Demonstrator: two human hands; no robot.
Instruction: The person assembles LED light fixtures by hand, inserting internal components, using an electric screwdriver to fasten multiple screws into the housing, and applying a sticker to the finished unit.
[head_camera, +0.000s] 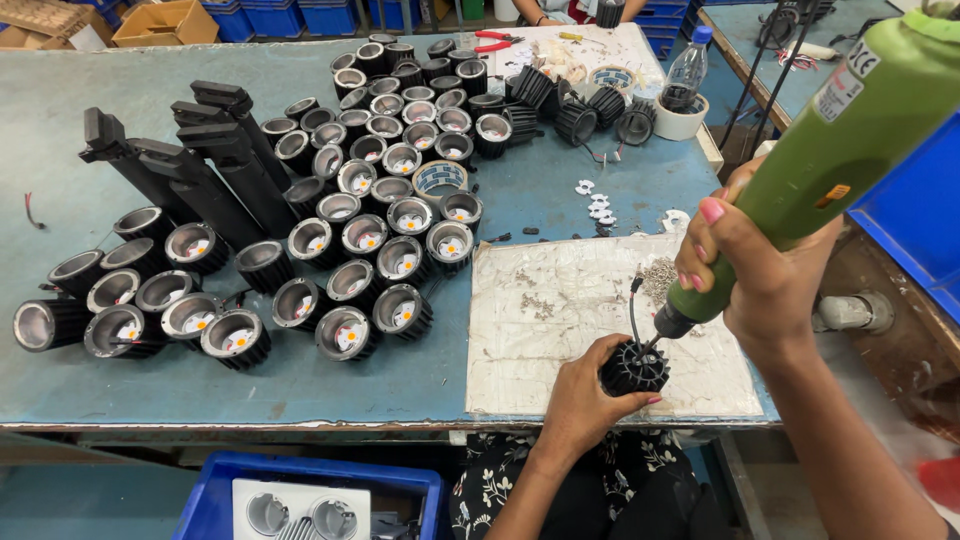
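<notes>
Green electric screwdriver (840, 130) gripped tight in right hand (765, 270), tilted, tip on black finned lamp housing (634, 368) clasped under left hand (588, 398), nr table edge (300, 425); bare paper sheet (560, 330) just beyond left hand.

Head camera, steeply downward (close) over workbench (300, 390)

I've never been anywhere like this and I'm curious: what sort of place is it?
Most likely a small workshop that assembles light fittings. Rows of black spotlight housings cover the blue-grey workbench, the right hand holds a green electric screwdriver to a finned black part held by the left hand, and loose screws lie nearby.
</notes>
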